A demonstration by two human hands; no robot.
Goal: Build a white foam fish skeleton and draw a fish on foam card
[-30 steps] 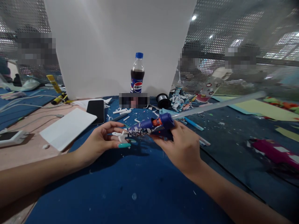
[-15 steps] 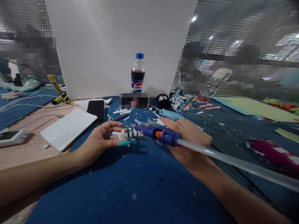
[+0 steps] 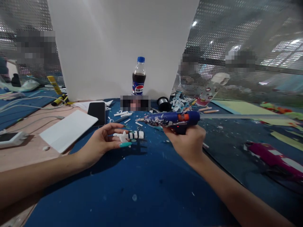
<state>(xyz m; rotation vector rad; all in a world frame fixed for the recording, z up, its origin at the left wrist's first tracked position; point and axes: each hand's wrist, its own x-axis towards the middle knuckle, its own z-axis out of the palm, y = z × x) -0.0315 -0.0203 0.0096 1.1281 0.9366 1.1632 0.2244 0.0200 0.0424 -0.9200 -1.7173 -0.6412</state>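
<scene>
My left hand [image 3: 105,137], with long teal nails, is closed around a small white piece with black bands [image 3: 139,135], held just above the blue table mat [image 3: 142,176]. Its shape suggests a little figure or model, but I cannot tell its kind. My right hand [image 3: 189,143] grips the handle of a blue glue gun [image 3: 170,119] crusted with white bits. The nozzle points left, above and apart from the banded piece. A long clear glue stick [image 3: 232,116] sticks out of the gun's back end. Fingers of my right hand partly hide the handle.
Behind stand a cola bottle [image 3: 139,78] and a white board [image 3: 113,47]. A wire spool [image 3: 164,104] and paper scraps lie at the back. To the left are a phone [image 3: 96,113] and white sheet [image 3: 68,130]; a magenta glue gun [image 3: 274,157] lies right.
My right hand has drawn the glue gun up and away from the banded piece, turning it level and side-on. My left hand keeps its place with the piece.
</scene>
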